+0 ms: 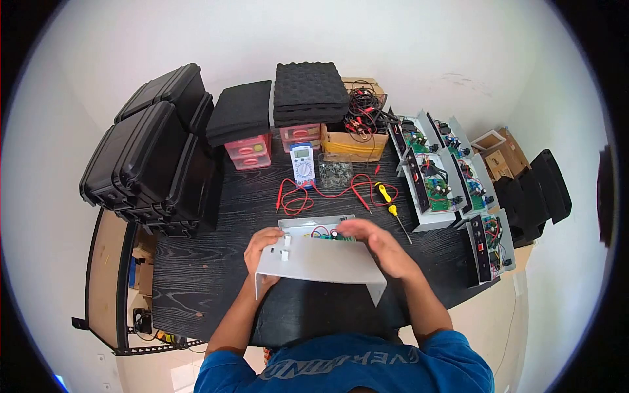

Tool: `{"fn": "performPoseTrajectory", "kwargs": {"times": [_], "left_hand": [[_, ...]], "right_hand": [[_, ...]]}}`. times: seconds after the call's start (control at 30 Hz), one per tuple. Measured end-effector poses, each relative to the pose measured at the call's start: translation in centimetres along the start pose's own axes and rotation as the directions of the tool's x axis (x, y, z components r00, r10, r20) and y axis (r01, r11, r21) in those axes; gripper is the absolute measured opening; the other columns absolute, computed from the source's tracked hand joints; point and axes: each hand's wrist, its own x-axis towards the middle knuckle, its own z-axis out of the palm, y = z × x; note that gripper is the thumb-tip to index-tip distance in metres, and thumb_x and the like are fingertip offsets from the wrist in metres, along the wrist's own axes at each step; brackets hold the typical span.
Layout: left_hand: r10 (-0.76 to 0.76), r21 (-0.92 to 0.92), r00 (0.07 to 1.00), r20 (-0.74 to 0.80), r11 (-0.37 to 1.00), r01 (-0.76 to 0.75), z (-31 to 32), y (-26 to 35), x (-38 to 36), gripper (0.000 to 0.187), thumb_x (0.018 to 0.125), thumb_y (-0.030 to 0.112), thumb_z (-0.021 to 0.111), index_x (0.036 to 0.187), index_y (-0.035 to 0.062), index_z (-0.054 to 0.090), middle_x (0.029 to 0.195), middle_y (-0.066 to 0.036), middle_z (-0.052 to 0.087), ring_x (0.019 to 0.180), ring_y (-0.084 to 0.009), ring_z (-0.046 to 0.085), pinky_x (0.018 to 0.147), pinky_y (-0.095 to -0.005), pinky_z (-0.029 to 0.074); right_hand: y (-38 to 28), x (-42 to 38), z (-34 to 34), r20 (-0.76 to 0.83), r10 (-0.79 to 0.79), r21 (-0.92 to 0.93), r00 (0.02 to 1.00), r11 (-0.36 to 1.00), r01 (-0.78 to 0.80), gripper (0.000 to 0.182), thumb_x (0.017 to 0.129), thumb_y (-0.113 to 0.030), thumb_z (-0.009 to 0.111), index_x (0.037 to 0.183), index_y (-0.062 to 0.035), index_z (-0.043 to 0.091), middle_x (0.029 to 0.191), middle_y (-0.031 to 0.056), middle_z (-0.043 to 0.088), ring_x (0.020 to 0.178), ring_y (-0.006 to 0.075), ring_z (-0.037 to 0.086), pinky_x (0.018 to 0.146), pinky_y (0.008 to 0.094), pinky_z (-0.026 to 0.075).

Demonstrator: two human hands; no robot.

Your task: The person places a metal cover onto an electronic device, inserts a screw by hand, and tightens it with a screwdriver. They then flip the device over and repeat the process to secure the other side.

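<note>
A bent grey sheet-metal cover [321,262] is tilted up in front of me, its flanges pointing down at the near side. Two small white parts [285,255] stick out of its left end. My left hand [262,247] is wrapped round the cover's left edge, fingers over the top. My right hand [383,245] is at the far right corner, fingers stretched out and reaching over the edge. Behind the cover, a metal chassis [295,224] shows in part, with a green circuit board [344,236] and coloured wires; the cover hides the rest.
A yellow screwdriver [393,211], a multimeter [303,164] with red leads and a clear box of small parts [336,173] lie beyond. Several opened chassis units [432,183] stand at right. Black cases [141,157] are stacked at left, foam sheets [309,92] at the back.
</note>
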Motion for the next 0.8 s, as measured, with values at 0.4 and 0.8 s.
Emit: {"fn": "performPoseTrajectory", "kwargs": {"times": [0.4, 0.8], "left_hand": [[-0.297, 0.075, 0.949, -0.106, 0.949, 0.305, 1.2, -0.4, 0.3, 0.020, 0.106, 0.003, 0.051, 0.125, -0.0026, 0.049, 0.119, -0.021, 0.068, 0.110, -0.0282, 0.068, 0.098, -0.0399, 0.053], [-0.226, 0.031, 0.968, 0.105, 0.974, 0.224, 2.1, -2.1, -0.5, 0.035, 0.089, -0.013, 0.055, 0.122, -0.0003, 0.054, 0.120, -0.024, 0.068, 0.112, -0.0384, 0.070, 0.101, -0.0434, 0.054]], "right_hand": [[5.1, -3.4, 2.7, -0.282, -0.088, -0.542, 0.955, 0.837, -0.083, 0.051, 0.106, -0.006, 0.056, 0.154, 0.0027, 0.044, 0.132, 0.0258, 0.066, 0.111, 0.0330, 0.073, 0.097, 0.0410, 0.055], [11.2, -2.7, 0.8, -0.463, -0.289, -0.545, 0.838, 0.838, -0.012, 0.052, 0.108, -0.013, 0.056, 0.155, 0.0022, 0.042, 0.148, 0.0252, 0.061, 0.124, 0.0453, 0.068, 0.103, 0.0458, 0.055]]}}
